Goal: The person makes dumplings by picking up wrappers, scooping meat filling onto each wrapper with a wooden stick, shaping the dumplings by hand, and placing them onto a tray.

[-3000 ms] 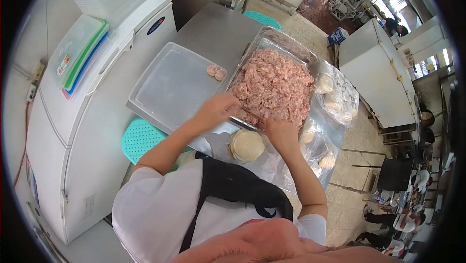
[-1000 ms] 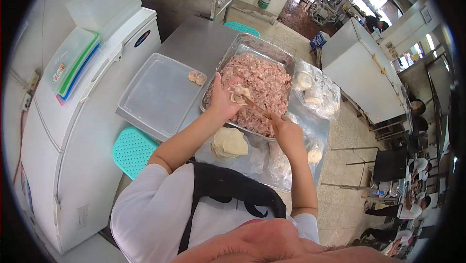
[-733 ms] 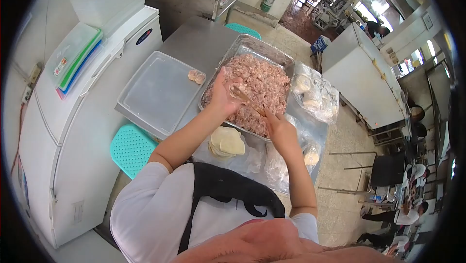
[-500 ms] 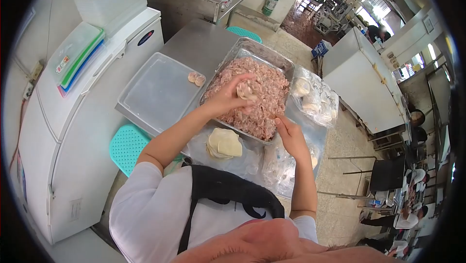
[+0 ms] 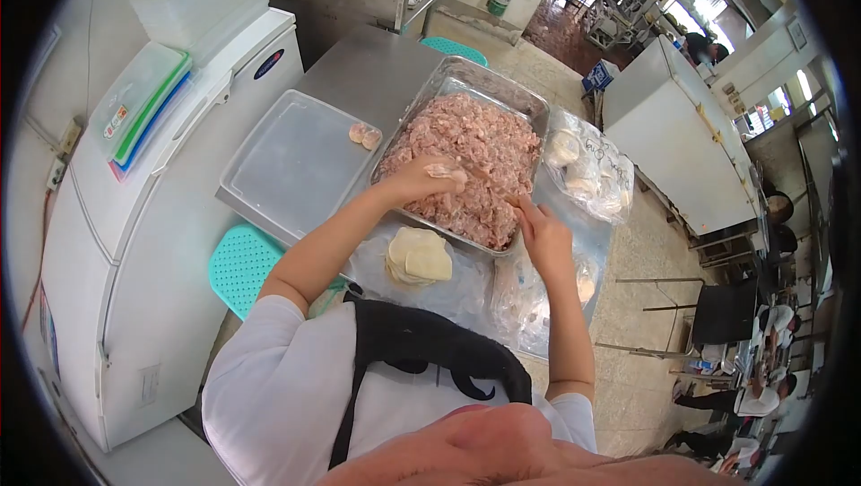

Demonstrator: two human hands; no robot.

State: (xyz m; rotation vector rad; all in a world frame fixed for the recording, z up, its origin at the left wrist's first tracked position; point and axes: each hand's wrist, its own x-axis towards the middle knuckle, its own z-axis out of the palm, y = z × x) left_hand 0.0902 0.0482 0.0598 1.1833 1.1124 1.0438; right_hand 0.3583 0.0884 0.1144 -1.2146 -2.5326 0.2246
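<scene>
A deep metal pan (image 5: 429, 91) of pink ground meat (image 5: 457, 127) stands before me. Over its near left side, my left hand (image 5: 423, 181) is curled around a pale dumpling wrapper (image 5: 441, 171), mostly hidden by the fingers. At the pan's near right edge, my right hand (image 5: 545, 233) pinches the end of a thin stick-like tool (image 5: 491, 183), whose far part lies over the meat. A stack of round, pale wrappers (image 5: 421, 257) rests on plastic close to my body. Two small filled dumplings (image 5: 363, 134) sit at the corner of a translucent tray (image 5: 287, 159), left of the pan.
Plastic bags with pale contents (image 5: 587, 163) lie right of the pan, with more plastic (image 5: 520, 298) near my right forearm. A white chest freezer (image 5: 197, 262) stands left, beside a turquoise stool (image 5: 242, 271). Other people (image 5: 762, 396) are far right.
My left hand has turned and lowered, so the wrapper with meat in it, visible before, is now mostly covered. The right hand has shifted slightly; the tool now shows across the meat toward the left hand.
</scene>
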